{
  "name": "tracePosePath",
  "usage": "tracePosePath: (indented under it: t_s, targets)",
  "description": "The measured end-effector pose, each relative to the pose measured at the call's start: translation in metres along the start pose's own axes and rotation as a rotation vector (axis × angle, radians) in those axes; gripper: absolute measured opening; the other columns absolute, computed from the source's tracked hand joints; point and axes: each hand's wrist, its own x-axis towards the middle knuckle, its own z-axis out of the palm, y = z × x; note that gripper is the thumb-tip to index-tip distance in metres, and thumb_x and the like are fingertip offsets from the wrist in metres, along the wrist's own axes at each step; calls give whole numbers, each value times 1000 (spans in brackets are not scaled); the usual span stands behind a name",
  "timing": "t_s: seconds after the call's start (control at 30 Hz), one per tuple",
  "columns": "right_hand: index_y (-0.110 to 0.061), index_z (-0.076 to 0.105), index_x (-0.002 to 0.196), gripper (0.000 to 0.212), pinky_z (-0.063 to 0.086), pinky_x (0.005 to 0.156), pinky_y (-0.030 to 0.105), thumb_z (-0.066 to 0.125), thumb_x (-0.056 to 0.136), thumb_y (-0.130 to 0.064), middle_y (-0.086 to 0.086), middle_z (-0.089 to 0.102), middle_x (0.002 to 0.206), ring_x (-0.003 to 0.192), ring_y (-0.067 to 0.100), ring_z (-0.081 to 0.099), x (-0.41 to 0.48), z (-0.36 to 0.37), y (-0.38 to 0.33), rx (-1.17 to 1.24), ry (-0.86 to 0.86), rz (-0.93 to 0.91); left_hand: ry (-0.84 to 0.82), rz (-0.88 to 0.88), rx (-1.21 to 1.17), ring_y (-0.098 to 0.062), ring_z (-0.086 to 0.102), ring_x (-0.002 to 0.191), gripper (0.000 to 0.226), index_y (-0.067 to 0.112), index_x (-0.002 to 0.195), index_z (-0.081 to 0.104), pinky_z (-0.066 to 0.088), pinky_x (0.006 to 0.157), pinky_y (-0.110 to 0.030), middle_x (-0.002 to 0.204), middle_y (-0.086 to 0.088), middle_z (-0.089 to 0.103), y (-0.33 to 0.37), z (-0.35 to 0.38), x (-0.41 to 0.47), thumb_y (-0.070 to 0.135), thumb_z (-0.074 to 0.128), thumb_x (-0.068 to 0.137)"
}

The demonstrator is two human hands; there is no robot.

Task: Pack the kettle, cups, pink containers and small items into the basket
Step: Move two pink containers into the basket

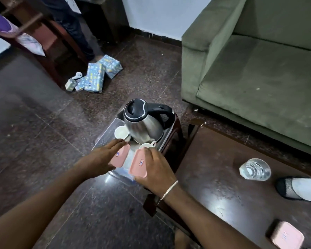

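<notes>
A grey perforated basket (106, 132) stands on a dark stool. Inside it a steel kettle (143, 125) with a black lid and handle stands upright at the back. One white cup (121, 132) sits left of the kettle, and another white cup (147, 145) sits in front of it. My right hand (157, 170) grips a pink container (138, 163), tilted over the basket's near end. My left hand (101, 159) rests with flat fingers on a second pink container (120, 155) inside the basket. A third pink container (286, 236) lies on the brown table at lower right.
A brown low table (223, 186) stands right of the stool with a clear glass (255, 169) on it. A green sofa (258, 69) lies behind. Blue patterned packets (95, 76) lie on the floor. Someone's socked foot (302, 189) rests at the table's right edge. A person's legs (74, 27) stand far left.
</notes>
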Motion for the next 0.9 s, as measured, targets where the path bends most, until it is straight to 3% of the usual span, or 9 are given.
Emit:
tracePosePath:
  t_s: [0.23, 0.4, 0.53, 0.7, 0.9]
  targets:
    - [-11, 52, 124, 90, 44, 82, 45, 74, 58, -68, 5, 54, 113, 100, 27, 53, 2, 63, -32, -199, -48, 47, -71, -28, 18, -21, 57, 131, 105, 24, 159, 27, 47, 99, -29, 164, 6, 27, -36, 22, 2, 23, 87, 73]
    - [-14, 51, 128, 88, 37, 80, 48, 66, 63, -71, 1, 55, 116, 105, 28, 45, 8, 78, -35, -233, -27, 194, -142, 22, -11, -25, 56, 132, 108, 22, 158, 30, 49, 104, -36, 164, 6, 30, -43, 30, 19, 16, 90, 68]
    - [-19, 46, 139, 92, 35, 77, 48, 66, 66, -71, 2, 56, 119, 104, 30, 44, 12, 79, -35, -246, -49, 220, -137, 75, -26, -28, 63, 122, 106, 20, 154, 35, 52, 98, -37, 157, 4, 39, -49, 38, 25, 17, 92, 65]
    - [-30, 44, 140, 79, 36, 77, 50, 68, 72, -63, 8, 53, 122, 104, 33, 45, 13, 83, -34, -278, -91, 213, -141, 90, -52, -26, 63, 121, 105, 20, 153, 37, 51, 98, -35, 154, 4, 42, -54, 46, 29, 18, 93, 64]
    - [-26, 57, 126, 50, 38, 77, 49, 71, 80, -38, 8, 56, 119, 104, 34, 50, 11, 83, -35, -336, -113, 257, -184, 78, -45, -25, 60, 125, 109, 27, 154, 33, 52, 101, -41, 156, 8, 36, -53, 46, 33, 17, 94, 64]
